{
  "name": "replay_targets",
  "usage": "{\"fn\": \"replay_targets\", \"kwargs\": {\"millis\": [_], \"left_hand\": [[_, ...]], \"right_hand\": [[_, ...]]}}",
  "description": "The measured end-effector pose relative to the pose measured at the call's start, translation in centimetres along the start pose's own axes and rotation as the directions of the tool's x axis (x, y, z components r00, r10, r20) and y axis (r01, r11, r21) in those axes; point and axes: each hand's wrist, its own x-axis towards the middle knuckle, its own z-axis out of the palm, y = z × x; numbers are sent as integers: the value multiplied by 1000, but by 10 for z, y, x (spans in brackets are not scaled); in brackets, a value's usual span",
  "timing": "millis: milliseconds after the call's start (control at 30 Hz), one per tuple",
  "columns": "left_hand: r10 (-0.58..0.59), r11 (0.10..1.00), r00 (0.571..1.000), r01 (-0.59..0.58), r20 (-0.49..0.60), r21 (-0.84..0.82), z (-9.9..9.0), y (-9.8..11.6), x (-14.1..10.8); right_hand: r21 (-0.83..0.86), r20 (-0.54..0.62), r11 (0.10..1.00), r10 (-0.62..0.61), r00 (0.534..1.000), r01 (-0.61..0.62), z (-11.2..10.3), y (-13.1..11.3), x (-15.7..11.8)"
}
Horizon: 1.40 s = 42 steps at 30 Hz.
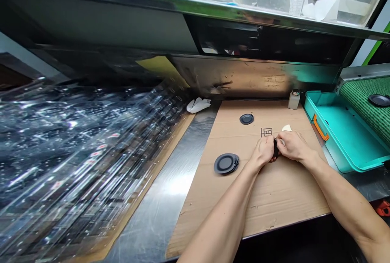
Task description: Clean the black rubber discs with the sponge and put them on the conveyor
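Observation:
Over the right half of a cardboard sheet, my two hands meet around a small black disc, seen nearly edge-on and mostly covered by fingers. My left hand is closed on its left side. My right hand pinches at its right side, and a bit of white cloth or paper shows just behind it. To the left lies a small stack of round black discs. A single black disc rests farther back on the cardboard.
Stacked clear plastic trays with dark contents fill the left. Crumpled white paper lies beside them. A small bottle stands at the back right, near a teal bin. Behind it, a green conveyor belt carries another black disc.

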Motion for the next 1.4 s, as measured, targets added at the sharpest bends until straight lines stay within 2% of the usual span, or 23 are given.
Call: {"fn": "replay_targets", "kwargs": {"millis": [267,367,500,567,633,700,767,833,867,933,1033,1100,1167,1267,1300,1400], "left_hand": [[22,997,1000,-21,-20,75,1,1,0],[44,992,999,-44,0,117,1,-1,-1],[40,977,999,-45,27,211,1,-4,1],[-14,988,999,20,-39,154,0,-2,4],[-131,990,985,123,-113,-72,-5,3,9],[-270,888,961,225,-61,-400,-13,10,13],[-343,691,933,330,109,-643,-24,16,16],[-363,526,902,404,232,-749,-34,21,17],[-365,477,894,419,260,-772,-37,22,17],[-370,442,891,418,263,-794,-40,22,17],[-372,456,897,402,241,-794,-38,21,16],[-371,468,899,399,234,-789,-36,21,16],[-362,484,903,394,231,-781,-34,20,16],[-324,554,926,350,192,-756,-31,18,15],[-303,584,938,324,171,-744,-30,17,14],[-232,648,965,250,126,-719,-29,14,15]], "right_hand": [[-24,23,999,38,999,-37,-2,-1,1],[11,-8,1000,16,1000,-16,-3,-1,1],[32,13,997,65,998,-65,-2,0,1],[78,-6,995,65,998,-64,-2,2,1],[165,-82,985,73,994,-59,-2,5,1],[270,-166,959,127,978,-79,-4,10,1],[364,-185,926,171,968,-94,-5,17,1],[420,-147,904,157,977,-82,-5,24,2],[434,-120,898,133,984,-68,-4,26,2],[446,-68,894,89,994,-49,0,31,3],[432,17,901,47,999,-50,3,34,3],[396,33,916,52,998,-61,2,34,2],[339,-47,937,108,993,-86,0,36,2],[212,-223,968,179,958,-132,3,43,3],[169,-232,975,179,956,-141,7,46,3],[119,-129,982,165,978,-150,18,53,7]]}}
